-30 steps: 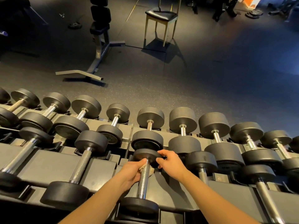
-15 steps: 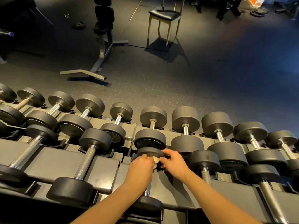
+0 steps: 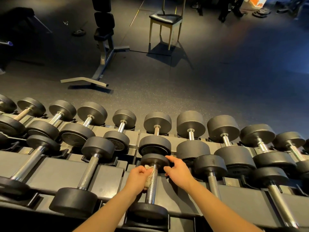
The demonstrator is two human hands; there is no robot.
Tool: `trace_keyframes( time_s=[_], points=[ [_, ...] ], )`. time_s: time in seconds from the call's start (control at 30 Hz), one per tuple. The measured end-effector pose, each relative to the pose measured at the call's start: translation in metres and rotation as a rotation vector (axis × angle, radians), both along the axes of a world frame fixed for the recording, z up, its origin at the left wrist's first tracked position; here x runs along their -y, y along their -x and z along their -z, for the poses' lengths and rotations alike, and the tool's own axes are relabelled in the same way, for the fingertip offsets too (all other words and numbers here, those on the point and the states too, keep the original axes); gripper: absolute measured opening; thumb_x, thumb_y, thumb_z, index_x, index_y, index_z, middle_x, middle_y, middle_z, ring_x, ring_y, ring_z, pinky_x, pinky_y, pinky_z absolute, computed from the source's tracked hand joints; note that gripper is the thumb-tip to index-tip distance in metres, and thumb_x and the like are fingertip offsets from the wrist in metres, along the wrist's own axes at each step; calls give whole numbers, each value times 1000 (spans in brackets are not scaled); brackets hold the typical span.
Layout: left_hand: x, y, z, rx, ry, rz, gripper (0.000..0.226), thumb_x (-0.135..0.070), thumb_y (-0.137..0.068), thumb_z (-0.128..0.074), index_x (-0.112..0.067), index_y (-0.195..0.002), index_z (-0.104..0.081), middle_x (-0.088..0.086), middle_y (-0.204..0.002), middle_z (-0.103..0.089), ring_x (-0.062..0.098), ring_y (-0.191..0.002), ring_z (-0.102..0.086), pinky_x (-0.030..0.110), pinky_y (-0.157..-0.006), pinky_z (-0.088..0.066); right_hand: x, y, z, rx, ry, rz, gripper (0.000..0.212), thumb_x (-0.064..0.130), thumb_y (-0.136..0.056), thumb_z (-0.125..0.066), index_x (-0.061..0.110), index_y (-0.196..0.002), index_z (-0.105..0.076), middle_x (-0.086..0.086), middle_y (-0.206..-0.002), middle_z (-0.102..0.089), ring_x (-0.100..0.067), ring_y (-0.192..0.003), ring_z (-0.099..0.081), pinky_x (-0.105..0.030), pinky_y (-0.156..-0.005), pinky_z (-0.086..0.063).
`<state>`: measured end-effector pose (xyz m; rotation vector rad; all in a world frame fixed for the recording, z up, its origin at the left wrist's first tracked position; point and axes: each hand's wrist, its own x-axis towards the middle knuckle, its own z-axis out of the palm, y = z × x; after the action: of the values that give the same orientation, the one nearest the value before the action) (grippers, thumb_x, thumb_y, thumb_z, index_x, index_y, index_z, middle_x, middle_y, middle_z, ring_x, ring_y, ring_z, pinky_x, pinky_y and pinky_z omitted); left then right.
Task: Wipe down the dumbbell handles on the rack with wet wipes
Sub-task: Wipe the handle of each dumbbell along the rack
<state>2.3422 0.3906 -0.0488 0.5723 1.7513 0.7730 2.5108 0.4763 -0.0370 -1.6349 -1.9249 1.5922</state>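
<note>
Head view, single entry.
- Left hand clamping wet wipe round dumbbell handle, sliding back down from far head.
- Right hand gripping far head, just beyond wipe, steadying.
- Dumbbell lying on rack; handle below grip likely awaiting wipe.

No legible txt, nos. or brand anywhere. Faint raised marks on the end face of one dumbbell in the upper row, too dark to read. Orange board at the top right edge has pale marks, too blurred & cut off to make out.
</note>
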Motion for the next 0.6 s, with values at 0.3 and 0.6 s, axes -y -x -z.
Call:
trace_keyframes(
  time_s=[0.3, 0.6],
  points=[
    [-5, 10, -17, -158, -85, 234, 29, -32, -83, -84, -11, -79, -64, 1, -74, -69, 9, -70, -67, 25, -71, -52, 0, 2, 0, 25, -26, -10, 39, 13, -95, -62, 40, -123, -54, 4, -97, -69, -12, -86, -71, -31, -84, -60],
    [1, 0, -21, -369, 33, 568, 30, -34, -81, -83, -24, -74, -56, 0, -89, -72, 12, -83, -68, 36, -82, -59, 4, 2, 1, 18, -37, 1, 42, 13, -95, -62, 42, -123, -52, 2, -97, -70, -13, -84, -71, -35, -85, -59]
  ],
)
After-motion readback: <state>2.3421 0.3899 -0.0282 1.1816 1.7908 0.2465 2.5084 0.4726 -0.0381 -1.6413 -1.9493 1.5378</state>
